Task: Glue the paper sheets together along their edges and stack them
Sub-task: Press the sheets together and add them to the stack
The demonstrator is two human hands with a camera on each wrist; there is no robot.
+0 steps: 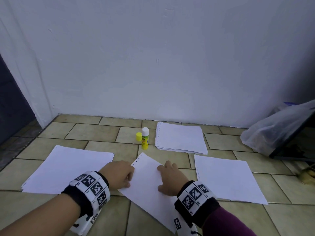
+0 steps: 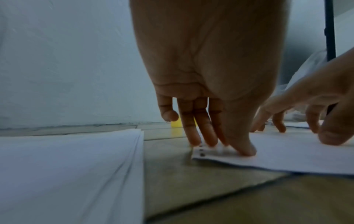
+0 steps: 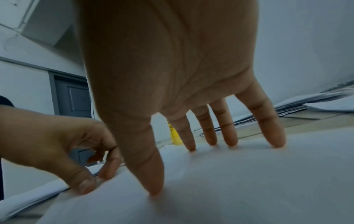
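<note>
**tilefan:** So where's everything sitting right now?

**papercut22:** All on the tiled floor, no furniture involved. The person has a single punched sheet lying at an angle right in front of them, near the front edge of the floor in the head view. The right hand is spread flat on it, fingers straight, fingertips pressing down on the paper. The left hand is at the sheet's left edge, by the punched holes, thumb and fingertips down on the paper. The right wrist view shows its fingers bent, thumb and forefinger closing on that edge like a pinch.

**tilefan:** And the rest of the paper?

**papercut22:** Three more lots. A left pile just beside the left hand, a lone right sheet off to the right, and a back stack near the wall. None of them touch the sheet being handled.

**tilefan:** Glue?

**papercut22:** The glue stick stands upright just left of the back stack, uncapped, white top showing. Its yellow cap sits right beside it on the floor.

**tilefan:** Anything else around?

**papercut22:** A clear plastic bag against the wall on the far right, and a dark door on the left.
</note>
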